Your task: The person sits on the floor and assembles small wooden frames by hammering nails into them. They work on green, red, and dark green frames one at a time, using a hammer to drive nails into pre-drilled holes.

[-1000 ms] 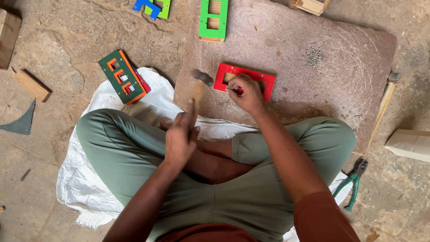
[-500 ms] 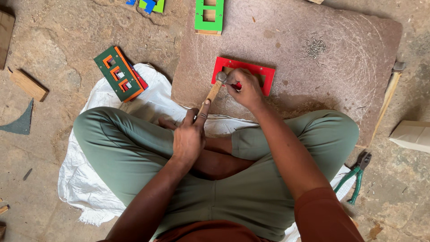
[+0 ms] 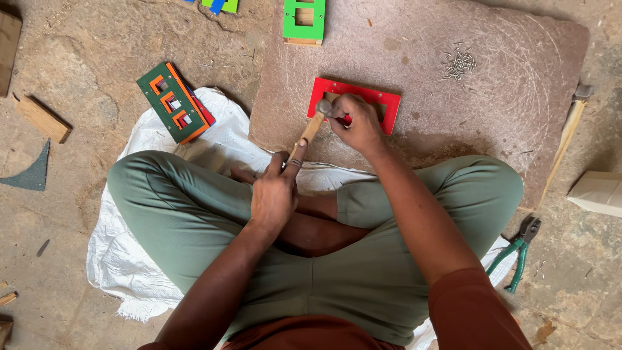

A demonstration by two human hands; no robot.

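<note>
**Seated person hammers at a red frame on a stone slab**

One red rectangular frame [image 3: 382,98] lies flat near the front edge of a large reddish stone slab [image 3: 492,97], straight ahead of a person sitting cross-legged. The right hand [image 3: 357,123] rests on the frame's lower left part, its fingers pinched closed around something small that cannot be made out. The left hand [image 3: 275,194] grips the wooden handle of one small hammer [image 3: 313,126], fingers wrapped shut with the forefinger laid along the handle. The hammer's metal head sits just beside the right hand, over the frame's left end.

Further back on the slab, one loose heap of small nails [image 3: 460,63] lies near the middle, well apart from the frame. One bright green frame [image 3: 304,23] with a square opening sits at the slab's far edge.

The person wears green trousers [image 3: 181,214] and sits on one white woven sack [image 3: 129,259] spread on the floor. To the left of the slab, a dark green frame with orange-edged openings [image 3: 170,102] lies on top of other coloured pieces at the sack's corner. Further left lie one short wooden block [image 3: 41,118] and one dark triangular scrap [image 3: 32,174].

To the right, one long wooden stick [image 3: 565,139] leans along the slab's edge, one pair of green-handled pliers [image 3: 518,254] lies on the floor by the right knee, and a pale block [image 3: 597,193] sits at the frame's right border.
</note>
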